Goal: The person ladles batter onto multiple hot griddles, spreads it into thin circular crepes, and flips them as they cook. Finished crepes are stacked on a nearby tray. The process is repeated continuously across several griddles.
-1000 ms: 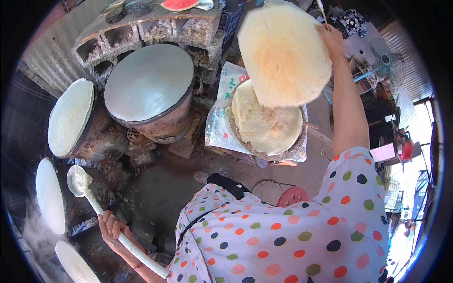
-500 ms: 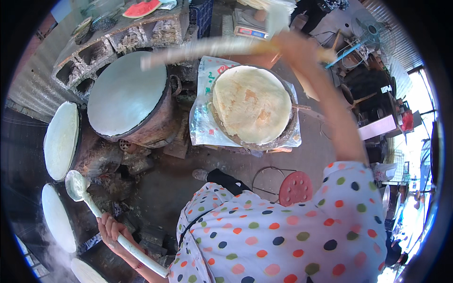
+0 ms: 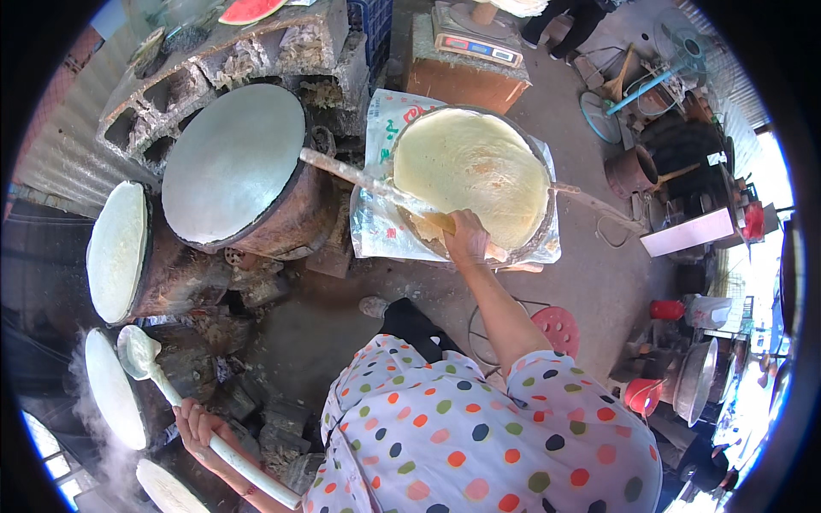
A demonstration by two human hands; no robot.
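Observation:
My left hand (image 3: 201, 434) is wrapped round the long pale handle of a ladle (image 3: 139, 350), whose batter-coated bowl points up and left beside the griddles. My right hand (image 3: 468, 239) grips a long wooden stick (image 3: 355, 178), crusted whitish toward its far end, which slants up and left toward the large griddle. Under the stick, round flatbreads (image 3: 470, 167) lie in a round, shallow container with a wooden handle (image 3: 573, 192). The container rests on a printed plastic sheet (image 3: 372, 231). My right fingers are closed at the near rim of the flatbreads.
A large griddle (image 3: 231, 162) covered in pale batter stands on a rusty drum at left. Smaller griddles with pale flatbreads (image 3: 118, 252) line the left edge, with steam rising. A scale (image 3: 475, 38), a fan (image 3: 680, 43) and a red stool (image 3: 556, 329) stand around.
My right hand has swung down and left with the stick, from above the scale side to the near rim of the flatbreads. The top flatbread now looks paler. The left hand keeps the ladle.

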